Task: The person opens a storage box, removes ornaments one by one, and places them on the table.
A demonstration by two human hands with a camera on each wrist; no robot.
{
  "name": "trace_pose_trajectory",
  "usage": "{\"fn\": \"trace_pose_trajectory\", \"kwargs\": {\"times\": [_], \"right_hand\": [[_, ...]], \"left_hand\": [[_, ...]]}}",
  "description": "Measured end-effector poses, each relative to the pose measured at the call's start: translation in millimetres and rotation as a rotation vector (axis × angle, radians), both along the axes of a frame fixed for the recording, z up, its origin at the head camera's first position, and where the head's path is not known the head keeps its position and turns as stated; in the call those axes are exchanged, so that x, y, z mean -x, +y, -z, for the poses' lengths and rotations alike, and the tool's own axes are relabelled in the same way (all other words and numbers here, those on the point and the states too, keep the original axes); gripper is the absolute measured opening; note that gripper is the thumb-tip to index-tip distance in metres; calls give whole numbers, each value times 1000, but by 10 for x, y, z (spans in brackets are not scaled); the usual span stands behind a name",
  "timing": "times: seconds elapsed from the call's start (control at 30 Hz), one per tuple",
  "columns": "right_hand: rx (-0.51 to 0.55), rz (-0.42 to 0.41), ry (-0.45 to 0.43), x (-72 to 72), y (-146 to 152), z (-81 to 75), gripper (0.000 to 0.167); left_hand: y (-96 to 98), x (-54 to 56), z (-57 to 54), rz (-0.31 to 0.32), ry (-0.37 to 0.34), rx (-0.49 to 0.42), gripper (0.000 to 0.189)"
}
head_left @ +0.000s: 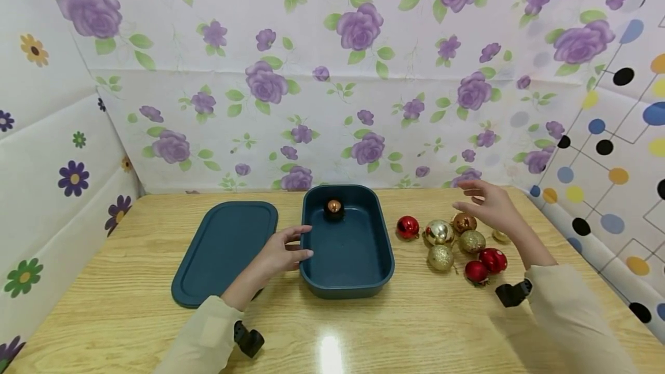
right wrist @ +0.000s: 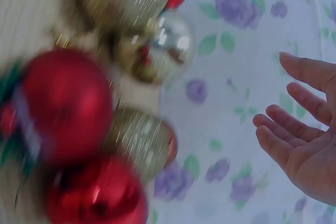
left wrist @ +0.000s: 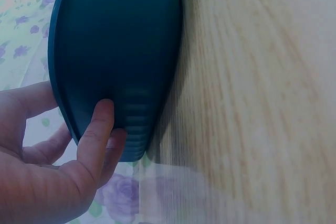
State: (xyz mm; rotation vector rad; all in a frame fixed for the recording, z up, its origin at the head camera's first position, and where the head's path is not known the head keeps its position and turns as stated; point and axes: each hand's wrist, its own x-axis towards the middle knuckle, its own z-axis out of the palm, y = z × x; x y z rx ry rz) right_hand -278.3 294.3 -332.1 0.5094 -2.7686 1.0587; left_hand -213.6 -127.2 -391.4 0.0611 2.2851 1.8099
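A dark blue-green rectangular box [head_left: 347, 292] stands in the middle of the wooden table. My left hand [head_left: 277, 254] holds its left wall, with the thumb and a finger over the rim. In the left wrist view, other fingertips [left wrist: 106, 108] lie against the outer side. One copper-coloured bauble [head_left: 333, 207] sits in the box's far left corner. To the right, my right hand [head_left: 488, 206] hovers with spread, gently bent fingers and holds nothing. Below and left of it lie several baubles: shiny gold [head_left: 439, 232], copper [head_left: 464, 222], glittery gold [head_left: 441, 258] and red [head_left: 476, 271].
Left of the box, a matching flat lid [head_left: 223, 250] lies on the table [head_left: 395, 333]. A single red bauble [head_left: 407, 227] rests between the box and the cluster. Flower-printed sheeting [head_left: 322, 131] rises behind, and dotted sheeting [head_left: 613, 189] borders the right side.
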Motion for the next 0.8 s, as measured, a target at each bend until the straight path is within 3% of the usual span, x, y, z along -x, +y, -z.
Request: {"fn": "trace_pose_trajectory", "kwargs": {"times": [0.4, 0.8], "right_hand": [[39, -151, 6, 173, -736, -24, 48], [21, -283, 20, 288, -1438, 88, 45]], "left_hand": [[5, -5, -19, 5, -4, 16, 53], [-2, 0, -1, 10, 3, 13, 53]]}}
